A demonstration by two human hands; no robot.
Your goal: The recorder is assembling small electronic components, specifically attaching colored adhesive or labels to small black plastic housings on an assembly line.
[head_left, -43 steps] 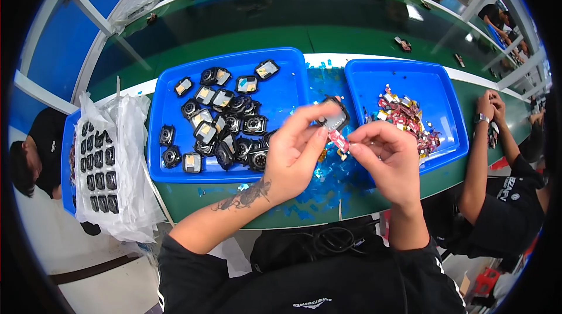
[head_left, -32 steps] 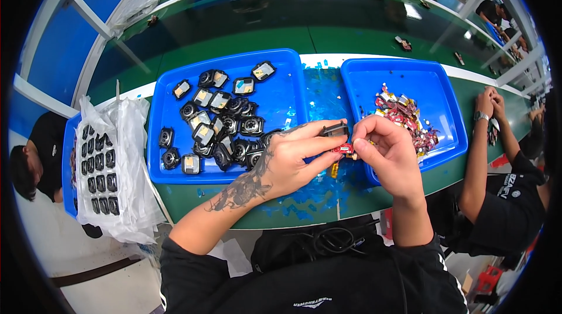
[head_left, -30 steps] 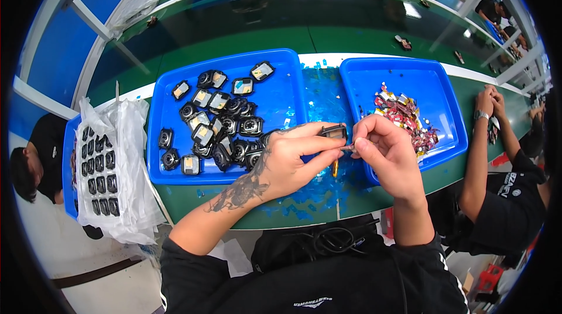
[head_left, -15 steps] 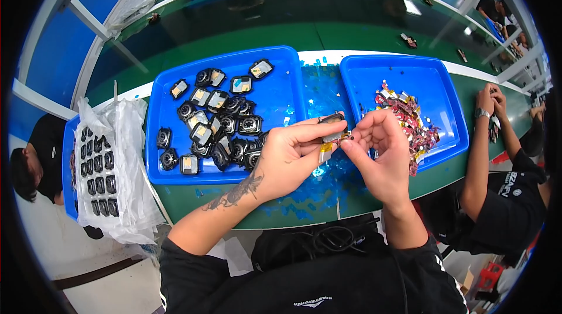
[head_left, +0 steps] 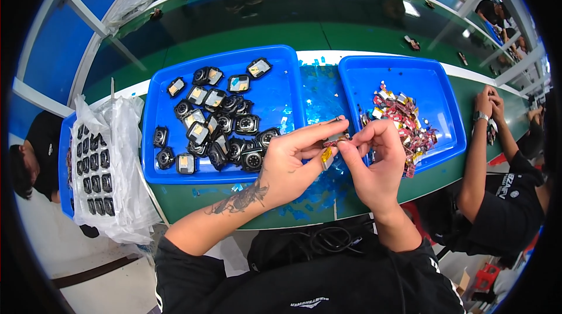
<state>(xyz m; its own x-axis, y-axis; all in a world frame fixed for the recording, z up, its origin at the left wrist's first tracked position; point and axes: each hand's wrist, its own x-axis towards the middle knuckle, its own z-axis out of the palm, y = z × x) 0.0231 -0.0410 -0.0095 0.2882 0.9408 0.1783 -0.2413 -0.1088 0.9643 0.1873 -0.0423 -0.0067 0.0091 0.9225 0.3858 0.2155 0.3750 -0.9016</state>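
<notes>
My left hand (head_left: 293, 159) grips a small dark watch case with a silvery face, mostly hidden by my fingers. A silver piece with yellow tape (head_left: 328, 158) hangs below it, beside my left thumb. At the same spot my right hand (head_left: 377, 164) pinches a small reddish part (head_left: 344, 143) at the case's edge; its exact shape is hidden. Under my left hand's far side lies a blue tray (head_left: 281, 68) with several black watch cases (head_left: 196, 132). Beyond my right hand, another blue tray (head_left: 433, 74) holds a heap of small red, yellow and silver parts (head_left: 404, 118).
Blue film scraps (head_left: 322, 88) litter the green table between the trays. White plastic sheeting with rows of watch cases (head_left: 96, 167) lies at the left. Beyond a white ledge runs a green belt (head_left: 263, 27) carrying scattered parts. A co-worker's hands (head_left: 492, 103) are at the right.
The held watch case has tilted so that less of its face shows. The yellow-taped piece has swung outward, and my right fingers have closed in on the case's edge.
</notes>
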